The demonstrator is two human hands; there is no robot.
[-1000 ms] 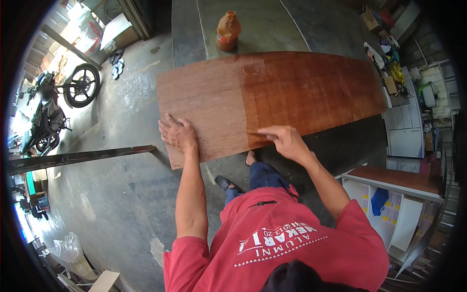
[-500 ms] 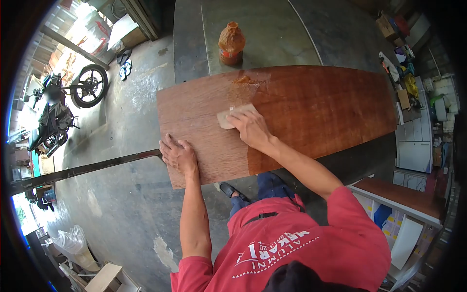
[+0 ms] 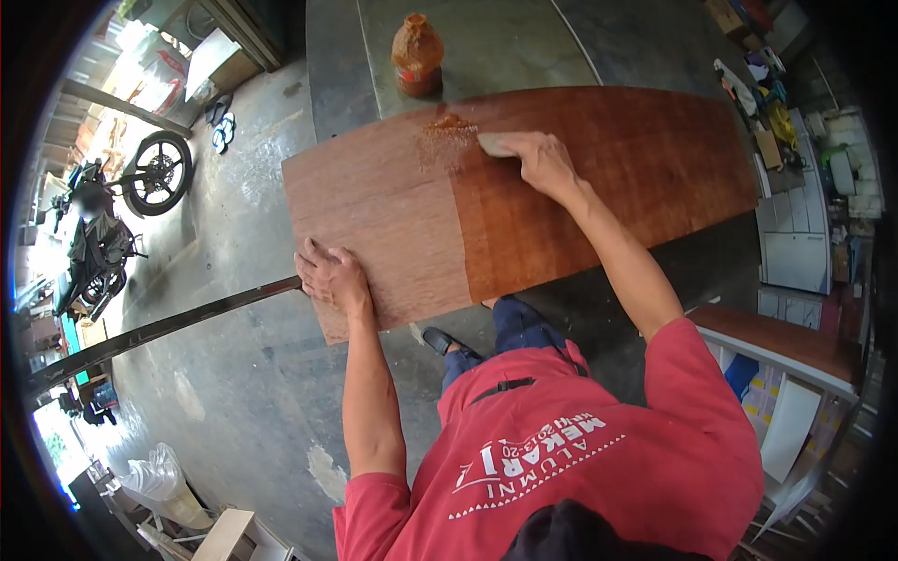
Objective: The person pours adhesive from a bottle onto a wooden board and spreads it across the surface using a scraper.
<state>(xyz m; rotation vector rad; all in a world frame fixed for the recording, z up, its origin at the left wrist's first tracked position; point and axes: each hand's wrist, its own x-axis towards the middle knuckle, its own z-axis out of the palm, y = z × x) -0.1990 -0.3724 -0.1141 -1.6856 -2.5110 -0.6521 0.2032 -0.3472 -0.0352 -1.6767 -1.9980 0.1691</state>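
A wooden board lies in front of me, pale on its left part and glossy reddish brown on its right. My left hand rests with fingers spread on the board's lower left edge. Pinched in my right hand is a thin beige scraper, near the upper edge just right of the colour border. Beside its tip, on the pale wood, is a smear of orange-brown paste. A bottle of orange-brown material stands upright beyond the board's far edge.
A dark metal bar reaches the board's left edge. A motorcycle and sandals are at the left. White cabinets and an open white unit with a brown top stand at the right.
My right hand has moved up and right with the scraper, from the pale wood to the brown part near the far edge. My left hand stays on the board's edge.
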